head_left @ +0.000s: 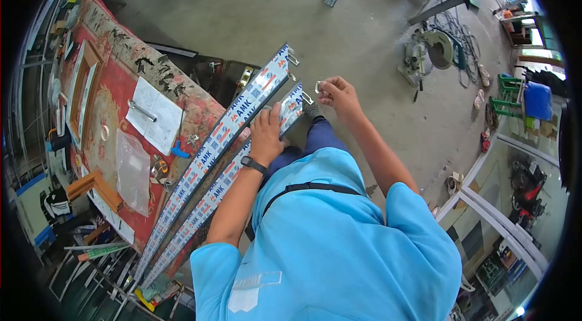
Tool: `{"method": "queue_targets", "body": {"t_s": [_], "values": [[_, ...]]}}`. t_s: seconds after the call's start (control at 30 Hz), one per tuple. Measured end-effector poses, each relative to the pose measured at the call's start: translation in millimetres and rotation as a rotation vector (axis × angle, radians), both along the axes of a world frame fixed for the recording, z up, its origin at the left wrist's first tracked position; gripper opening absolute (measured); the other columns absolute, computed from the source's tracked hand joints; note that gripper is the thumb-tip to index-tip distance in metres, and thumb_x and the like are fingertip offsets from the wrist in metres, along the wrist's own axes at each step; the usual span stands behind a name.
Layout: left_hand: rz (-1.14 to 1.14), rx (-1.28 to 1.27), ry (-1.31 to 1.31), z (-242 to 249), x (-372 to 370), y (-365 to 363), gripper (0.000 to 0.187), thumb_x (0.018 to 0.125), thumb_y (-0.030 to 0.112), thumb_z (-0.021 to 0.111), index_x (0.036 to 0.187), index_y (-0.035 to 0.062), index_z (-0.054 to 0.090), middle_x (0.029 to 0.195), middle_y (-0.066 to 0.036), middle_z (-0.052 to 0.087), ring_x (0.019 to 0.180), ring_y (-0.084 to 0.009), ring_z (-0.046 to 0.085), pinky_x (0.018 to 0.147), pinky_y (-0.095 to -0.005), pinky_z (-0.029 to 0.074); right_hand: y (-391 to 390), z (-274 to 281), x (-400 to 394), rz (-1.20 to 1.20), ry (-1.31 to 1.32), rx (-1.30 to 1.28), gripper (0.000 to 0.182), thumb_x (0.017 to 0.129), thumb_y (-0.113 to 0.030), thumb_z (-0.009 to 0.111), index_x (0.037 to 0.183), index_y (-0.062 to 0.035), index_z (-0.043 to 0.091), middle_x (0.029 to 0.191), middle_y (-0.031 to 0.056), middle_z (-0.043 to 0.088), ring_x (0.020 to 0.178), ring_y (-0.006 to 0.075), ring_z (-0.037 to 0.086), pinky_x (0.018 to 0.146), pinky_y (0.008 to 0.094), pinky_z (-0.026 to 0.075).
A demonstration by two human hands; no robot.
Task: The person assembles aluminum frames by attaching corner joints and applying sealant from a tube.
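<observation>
My left hand (267, 133) presses flat on the nearer of two long aluminium profiles (242, 160) wrapped in white film with blue and orange print. This profile and its twin (233, 118) lie side by side over the edge of a red patterned workbench (115, 90). My right hand (338, 95) pinches a small metal corner bracket (317, 86) just beyond the end of the nearer profile. A similar bracket (293, 57) sticks out of the far profile's end. A black watch sits on my left wrist.
On the bench lie a sheet of paper with a metal tool (143, 110), a clear plastic bag (132, 169) and a wooden frame (82, 87). A mitre saw (424, 54) and cables sit on the concrete floor. A green stool (506, 96) stands at right.
</observation>
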State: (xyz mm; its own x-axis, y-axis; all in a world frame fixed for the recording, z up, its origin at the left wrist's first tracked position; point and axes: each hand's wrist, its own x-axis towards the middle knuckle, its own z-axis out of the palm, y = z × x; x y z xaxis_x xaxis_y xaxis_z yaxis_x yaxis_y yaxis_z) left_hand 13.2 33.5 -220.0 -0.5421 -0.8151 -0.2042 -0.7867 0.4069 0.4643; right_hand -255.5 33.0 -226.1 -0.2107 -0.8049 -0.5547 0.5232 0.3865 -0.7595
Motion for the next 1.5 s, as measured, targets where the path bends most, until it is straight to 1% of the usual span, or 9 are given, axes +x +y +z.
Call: {"method": "queue_targets", "body": {"t_s": [0.13,0.23,0.27,0.4,0.53,0.73,0.93,1.13,1.5], "values": [[-0.054,0.396,0.271,4.2,5.7,-10.6,0.109,0.063,0.012,0.084,0.158,0.0030,0.031,0.145,-0.026,0.051,0.132,-0.0438,0.053,0.113,-0.0464,0.044,-3.3,-11.9,-14.0,0.080,-0.052,-0.027,0.017,0.098,-0.012,0.071,0.108,-0.0023,0.061,0.095,0.0052,0.068,0.084,0.0137,0.067,0.076,0.0306,0.060],[-0.062,0.564,0.311,-7.3,12.5,-18.6,0.103,0.064,0.013,0.079,0.156,-0.0002,0.034,0.146,-0.028,0.052,0.137,-0.0407,0.053,0.117,-0.0404,0.041,-8.6,-13.9,-23.9,0.120,-0.124,-0.032,0.019,0.098,-0.010,0.070,0.114,-0.0022,0.065,0.099,0.0042,0.069,0.087,0.0132,0.068,0.079,0.0306,0.060],[-0.039,0.554,0.312,-1.9,10.9,-18.9,0.100,0.065,0.014,0.079,0.156,0.0037,0.038,0.139,-0.023,0.059,0.130,-0.0349,0.059,0.113,-0.0380,0.043,-8.7,-19.9,-28.4,0.164,-0.118,-0.010,0.020,0.097,-0.010,0.071,0.115,-0.0016,0.065,0.099,0.0041,0.069,0.087,0.0133,0.068,0.080,0.0307,0.060],[0.012,0.627,0.295,7.7,13.5,-24.2,0.097,0.065,0.015,0.078,0.156,0.0100,0.043,0.129,-0.019,0.066,0.119,-0.0312,0.064,0.107,-0.0370,0.048,-8.0,-38.9,-38.1,0.312,-0.093,0.041,0.024,0.096,-0.011,0.073,0.117,0.0002,0.067,0.100,0.0051,0.072,0.089,0.0140,0.070,0.082,0.0303,0.060],[0.055,0.757,0.209,29.4,6.1,-38.2,0.093,0.066,0.014,0.076,0.155,0.0089,0.047,0.131,-0.018,0.068,0.112,-0.0276,0.068,0.102,-0.0340,0.052,-7.1,-50.1,-42.9,0.420,-0.034,-0.001,0.024,0.096,-0.011,0.074,0.116,0.0011,0.067,0.103,0.0082,0.074,0.092,0.0152,0.072,0.081,0.0301,0.060],[0.071,0.726,0.230,21.4,9.0,-31.2,0.094,0.066,0.014,0.076,0.155,0.0086,0.046,0.129,-0.019,0.068,0.110,-0.0285,0.069,0.099,-0.0342,0.053,-19.7,-47.1,-42.2,0.441,0.015,0.035,0.024,0.099,-0.009,0.071,0.119,0.0027,0.066,0.108,0.0105,0.073,0.094,0.0161,0.071,0.081,0.0283,0.058],[0.084,0.704,0.202,16.2,12.8,-26.8,0.098,0.064,0.019,0.077,0.156,0.0113,0.045,0.124,-0.019,0.068,0.106,-0.0286,0.068,0.096,-0.0369,0.054,-22.6,-63.7,-43.8,0.591,0.043,-0.108,0.023,0.103,-0.012,0.067,0.123,-0.0011,0.066,0.107,0.0061,0.071,0.100,0.0137,0.067,0.085,0.0284,0.053],[0.056,0.632,0.159,13.8,13.7,-24.7,0.097,0.064,0.020,0.079,0.155,0.0109,0.046,0.125,-0.020,0.068,0.111,-0.0328,0.066,0.101,-0.0378,0.051,-27.7,-50.7,-41.1,0.544,0.132,-0.093,0.020,0.103,-0.012,0.066,0.119,-0.0003,0.066,0.105,0.0043,0.069,0.093,0.0116,0.064,0.084,0.0270,0.051],[0.073,0.695,0.226,12.1,15.5,-25.5,0.095,0.064,0.019,0.079,0.153,0.0093,0.048,0.127,-0.018,0.067,0.113,-0.0308,0.065,0.101,-0.0366,0.051,-28.7,-51.8,-38.8,0.611,0.138,-0.239,0.017,0.102,0.001,0.061,0.118,0.0011,0.064,0.107,0.0067,0.070,0.099,0.0130,0.067,0.087,0.0308,0.056]]}}
